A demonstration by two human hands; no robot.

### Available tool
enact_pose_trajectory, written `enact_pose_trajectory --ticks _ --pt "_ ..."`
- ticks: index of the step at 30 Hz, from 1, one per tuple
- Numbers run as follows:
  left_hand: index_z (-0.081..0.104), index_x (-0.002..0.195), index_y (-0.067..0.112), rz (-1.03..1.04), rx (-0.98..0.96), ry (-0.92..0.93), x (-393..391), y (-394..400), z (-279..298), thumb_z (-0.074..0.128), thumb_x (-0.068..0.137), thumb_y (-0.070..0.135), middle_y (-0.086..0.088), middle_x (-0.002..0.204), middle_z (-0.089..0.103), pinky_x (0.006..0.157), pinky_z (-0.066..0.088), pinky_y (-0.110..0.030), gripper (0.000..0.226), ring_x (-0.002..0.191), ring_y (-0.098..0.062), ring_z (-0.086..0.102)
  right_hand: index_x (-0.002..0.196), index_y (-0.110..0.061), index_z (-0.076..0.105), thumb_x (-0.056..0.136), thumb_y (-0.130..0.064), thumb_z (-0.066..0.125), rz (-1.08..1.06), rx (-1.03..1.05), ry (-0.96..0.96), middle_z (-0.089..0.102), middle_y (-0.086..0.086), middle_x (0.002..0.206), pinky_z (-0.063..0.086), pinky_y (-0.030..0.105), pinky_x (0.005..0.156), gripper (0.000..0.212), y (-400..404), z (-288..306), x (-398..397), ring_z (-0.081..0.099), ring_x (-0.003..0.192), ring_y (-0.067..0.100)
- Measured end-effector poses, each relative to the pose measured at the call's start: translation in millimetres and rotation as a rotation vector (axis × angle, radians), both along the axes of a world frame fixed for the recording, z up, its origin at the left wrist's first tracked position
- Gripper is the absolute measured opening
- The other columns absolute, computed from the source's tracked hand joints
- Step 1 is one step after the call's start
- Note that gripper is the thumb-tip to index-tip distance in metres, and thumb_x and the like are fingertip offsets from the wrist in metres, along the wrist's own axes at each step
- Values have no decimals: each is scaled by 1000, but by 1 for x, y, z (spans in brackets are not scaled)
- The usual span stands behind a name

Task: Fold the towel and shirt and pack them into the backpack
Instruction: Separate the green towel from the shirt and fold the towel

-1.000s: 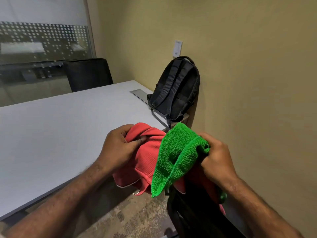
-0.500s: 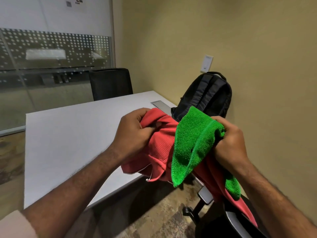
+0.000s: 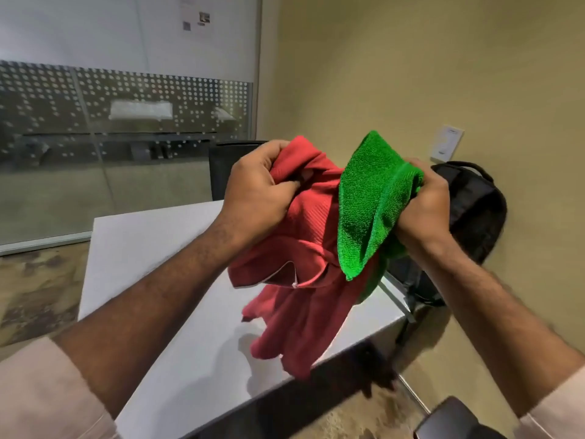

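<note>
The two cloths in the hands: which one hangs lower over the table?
The red shirt. Its loose end drops far below the green towel, which ends near the shirt's middle.

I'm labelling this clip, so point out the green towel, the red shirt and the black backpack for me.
green towel [image 3: 367,210]: head view, on its broad draped front face.
red shirt [image 3: 304,255]: head view, on the ribbed body below the left hand.
black backpack [image 3: 474,210]: head view, on its upper panel beside the wall.
</note>
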State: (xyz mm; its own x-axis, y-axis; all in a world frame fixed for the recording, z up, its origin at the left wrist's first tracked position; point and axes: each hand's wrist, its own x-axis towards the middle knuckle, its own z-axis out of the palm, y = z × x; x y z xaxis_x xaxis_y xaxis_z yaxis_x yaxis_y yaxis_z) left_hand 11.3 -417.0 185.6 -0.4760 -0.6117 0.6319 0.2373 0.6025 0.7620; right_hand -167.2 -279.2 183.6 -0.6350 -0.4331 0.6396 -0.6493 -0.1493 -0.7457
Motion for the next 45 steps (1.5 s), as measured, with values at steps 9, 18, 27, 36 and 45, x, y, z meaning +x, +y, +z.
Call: enact_pose_trajectory --ticks 9,18,27,36,45 --pt "67 101 35 280 71 -164 -15 -87 -76 77 79 23 10 95 73 88 52 -29 26 89 -6 66 85 -29 68 76 6 66 305 134 -124 68 -15 73 49 21 63 37 -126 -85 -44 58 68 -1" --pt "69 104 27 555 368 -446 -4 -113 -206 77 83 18 12 98 73 91 52 -34 24 94 -8 68 93 -21 66 79 -5 71 491 604 -238 69 -10 82 46 12 59 22 -176 -204 -80 61 69 -5" --pt "66 100 35 634 611 -617 31 -107 -311 70 84 43 20 95 71 81 51 -31 19 92 -6 67 113 -26 60 83 -8 67 377 793 -400 70 -10 99 54 32 77 36 -158 -287 -103 67 93 11" --pt "38 143 33 552 753 -1181 45 -132 -364 41 85 76 -2 135 49 103 38 -50 72 127 -32 46 123 -34 52 76 -21 85 406 871 -654 71 -11 108 56 25 75 59 -162 -325 -67 70 92 2" --pt "36 147 30 640 974 -1312 77 -111 -374 36 64 95 -8 143 44 107 32 -52 105 134 -34 37 123 -33 53 65 -10 91 432 885 -633 73 -12 102 56 22 77 72 -171 -352 -41 70 93 5"
